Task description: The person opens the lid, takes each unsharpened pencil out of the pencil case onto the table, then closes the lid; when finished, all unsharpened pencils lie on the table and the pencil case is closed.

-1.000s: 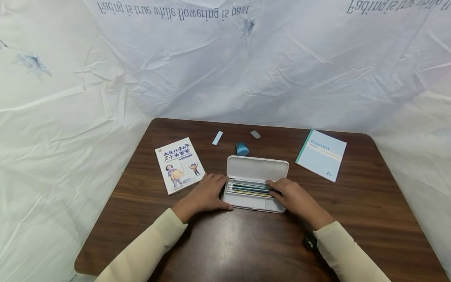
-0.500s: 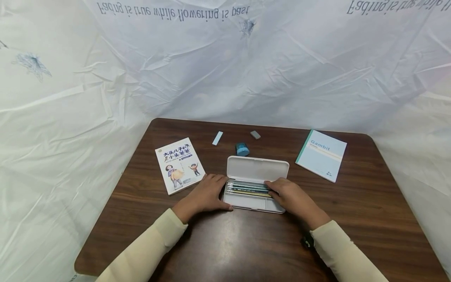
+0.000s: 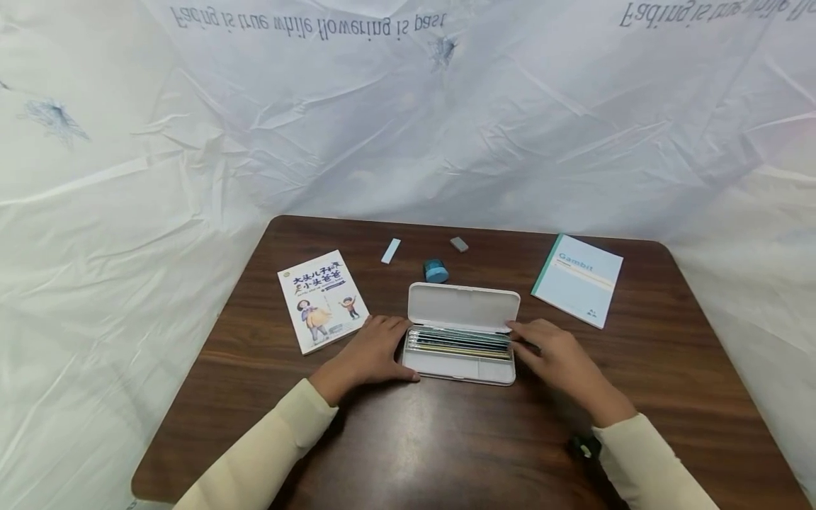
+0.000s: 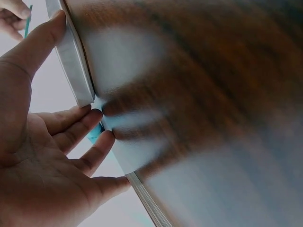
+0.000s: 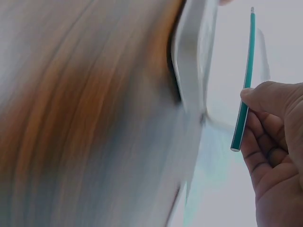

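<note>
A white pencil case (image 3: 440, 365) stands with its lid raised at the middle of the table. Several pencils (image 3: 462, 343) lie side by side in its rear compartment. At the case's left end my left hand (image 3: 372, 348) rests with fingers spread, the thumb on the front edge and fingertips by a corner (image 4: 85, 97). Beyond the case's right end, thumb and fingers of my right hand (image 3: 561, 361) pinch a green pencil (image 5: 249, 56) near its blunt, unsharpened end. In the right wrist view that pencil is upright, its silver tip at the top.
Behind the case stand a blue pencil sharpener (image 3: 435, 270), a grey eraser (image 3: 459, 244) and a pale blue strip (image 3: 391, 251). An illustrated book (image 3: 323, 301) lies left, a light-blue notebook (image 3: 579, 280) right. A white sheet (image 3: 408, 142) hangs behind the brown table (image 3: 408, 439).
My right hand has moved right, from over the pencils to the case's right end, with one green pencil in its fingers. My left hand has stayed in place.
</note>
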### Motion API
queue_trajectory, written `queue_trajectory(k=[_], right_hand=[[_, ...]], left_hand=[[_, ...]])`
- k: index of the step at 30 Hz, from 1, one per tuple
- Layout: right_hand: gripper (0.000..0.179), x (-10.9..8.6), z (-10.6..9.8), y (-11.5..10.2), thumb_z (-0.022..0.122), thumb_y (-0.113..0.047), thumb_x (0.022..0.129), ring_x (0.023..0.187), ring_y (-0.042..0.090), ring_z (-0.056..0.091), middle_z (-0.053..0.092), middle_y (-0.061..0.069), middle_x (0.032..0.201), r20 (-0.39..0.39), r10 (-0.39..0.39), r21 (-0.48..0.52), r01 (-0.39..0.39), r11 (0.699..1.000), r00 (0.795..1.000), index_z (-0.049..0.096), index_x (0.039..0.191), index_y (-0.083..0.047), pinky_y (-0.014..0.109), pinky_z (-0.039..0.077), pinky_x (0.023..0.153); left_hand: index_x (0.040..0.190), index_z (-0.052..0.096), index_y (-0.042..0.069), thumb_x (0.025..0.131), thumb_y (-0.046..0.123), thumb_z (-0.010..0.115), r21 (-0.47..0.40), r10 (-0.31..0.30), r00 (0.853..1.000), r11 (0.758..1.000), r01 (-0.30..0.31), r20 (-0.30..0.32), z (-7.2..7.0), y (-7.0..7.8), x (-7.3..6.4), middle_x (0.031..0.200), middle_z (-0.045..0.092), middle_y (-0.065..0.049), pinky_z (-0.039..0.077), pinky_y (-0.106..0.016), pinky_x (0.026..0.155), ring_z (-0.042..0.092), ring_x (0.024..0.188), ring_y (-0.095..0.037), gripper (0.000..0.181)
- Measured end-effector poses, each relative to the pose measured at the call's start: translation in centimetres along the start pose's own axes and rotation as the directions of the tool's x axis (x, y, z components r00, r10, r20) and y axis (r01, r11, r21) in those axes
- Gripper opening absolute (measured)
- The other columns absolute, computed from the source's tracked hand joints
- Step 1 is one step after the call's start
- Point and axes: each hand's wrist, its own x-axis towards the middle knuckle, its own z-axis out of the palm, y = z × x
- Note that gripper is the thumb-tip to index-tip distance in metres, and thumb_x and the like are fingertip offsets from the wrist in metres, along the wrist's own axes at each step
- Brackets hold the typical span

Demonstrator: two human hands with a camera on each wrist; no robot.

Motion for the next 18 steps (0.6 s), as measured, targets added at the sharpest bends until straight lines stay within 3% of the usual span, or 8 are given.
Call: queue_trajectory(k=[4, 7, 11, 18], right_hand=[[0.058, -2.8, -2.3, 1.7, 0.095, 0.004, 0.082, 0.091, 0.024, 0.078, 0.083, 0.005, 0.101, -0.062, 0.043, -0.08, -0.048, 0.996, 0.997, 0.078, 0.136, -0.002, 0.045, 0.065, 0.07], [0.06, -5.2, -3.5, 3.1, 0.095, 0.003, 0.081, 0.09, 0.028, 0.078, 0.081, 0.005, 0.099, -0.069, 0.139, -0.12, -0.147, 0.982, 0.988, 0.077, 0.138, -0.003, 0.05, 0.065, 0.072], [0.057, -7.7, -4.0, 4.8, 0.093, 0.004, 0.084, 0.09, 0.031, 0.077, 0.08, 0.006, 0.099, -0.045, 0.276, -0.107, -0.28, 0.954, 0.96, 0.076, 0.137, -0.003, 0.051, 0.064, 0.072], [0.051, -9.4, -3.7, 6.5, 0.09, 0.003, 0.088, 0.093, 0.035, 0.078, 0.081, 0.006, 0.099, 0.005, 0.361, -0.083, -0.359, 0.929, 0.933, 0.076, 0.137, -0.003, 0.06, 0.063, 0.078]], left_hand=[[0.162, 0.055, 0.005, 0.086, 0.06, 0.092, 0.0, -0.004, 1.0, 1.0, 0.004, -0.004, 0.0, 0.0, -0.1, 0.163, 0.06, -0.015, 0.039, -0.059, 0.13, 0.053, 0.153, -0.041, 0.101], [0.162, 0.055, 0.005, 0.086, 0.06, 0.092, 0.005, -0.003, 1.0, 1.0, 0.003, -0.005, 0.1, 0.0, -0.2, 0.163, 0.06, -0.015, 0.04, -0.059, 0.13, 0.053, 0.153, -0.041, 0.102], [0.163, 0.054, 0.005, 0.086, 0.061, 0.092, 0.006, -0.006, 1.0, 1.0, 0.007, -0.002, 0.1, -0.1, -0.2, 0.164, 0.06, -0.015, 0.039, -0.059, 0.13, 0.053, 0.153, -0.042, 0.102], [0.163, 0.053, 0.005, 0.086, 0.061, 0.092, 0.001, -0.001, 1.0, 1.0, 0.001, -0.001, 0.1, 0.0, 0.1, 0.164, 0.059, -0.016, 0.039, -0.061, 0.13, 0.053, 0.153, -0.042, 0.103]])
